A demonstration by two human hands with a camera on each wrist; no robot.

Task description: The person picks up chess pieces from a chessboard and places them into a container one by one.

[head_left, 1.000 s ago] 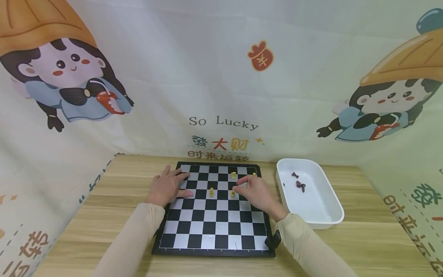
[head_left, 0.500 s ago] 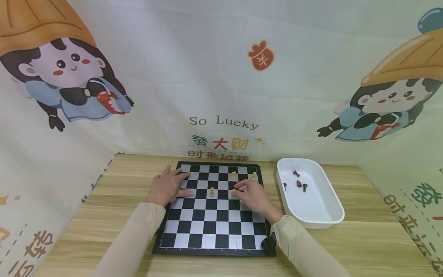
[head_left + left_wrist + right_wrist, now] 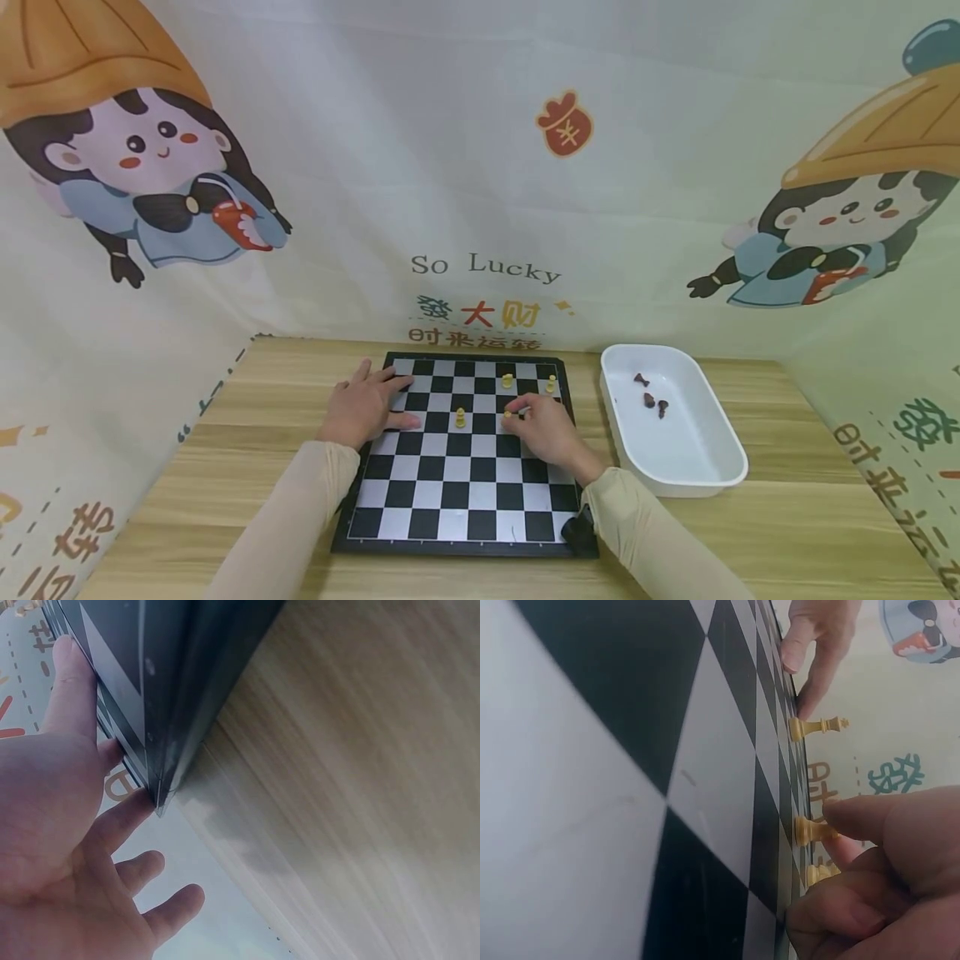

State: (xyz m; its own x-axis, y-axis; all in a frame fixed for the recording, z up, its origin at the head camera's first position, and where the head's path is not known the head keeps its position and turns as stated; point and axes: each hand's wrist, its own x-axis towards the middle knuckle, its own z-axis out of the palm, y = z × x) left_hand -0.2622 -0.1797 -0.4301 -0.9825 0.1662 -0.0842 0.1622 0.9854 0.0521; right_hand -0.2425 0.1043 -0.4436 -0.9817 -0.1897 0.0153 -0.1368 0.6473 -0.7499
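My left hand [image 3: 362, 408] rests on the left edge of the black-and-white chessboard [image 3: 453, 496], fingers spread; the left wrist view shows thumb and fingertips touching its dark frame [image 3: 169, 697]. My right hand [image 3: 549, 431] pinches a yellow chess piece [image 3: 805, 831] between thumb and finger. Its base stands on or very close to the board, and its top is covered by my fingers. To its left a yellow king [image 3: 460, 418] stands upright, its cross visible in the right wrist view. Farther back are two more yellow chess pieces, one [image 3: 507, 381] near the far edge and another [image 3: 551, 384] near the far right corner.
A white plastic tray [image 3: 693, 450] stands right of the board, close to my right forearm. Several dark brown chess pieces [image 3: 648, 401] lie in it. The wooden table [image 3: 795, 500] ends at a printed cloth backdrop [image 3: 480, 183].
My right hand and forearm have shifted slightly left and toward me, and the fingers now cover more of the piece. The left hand keeps its place on the board.
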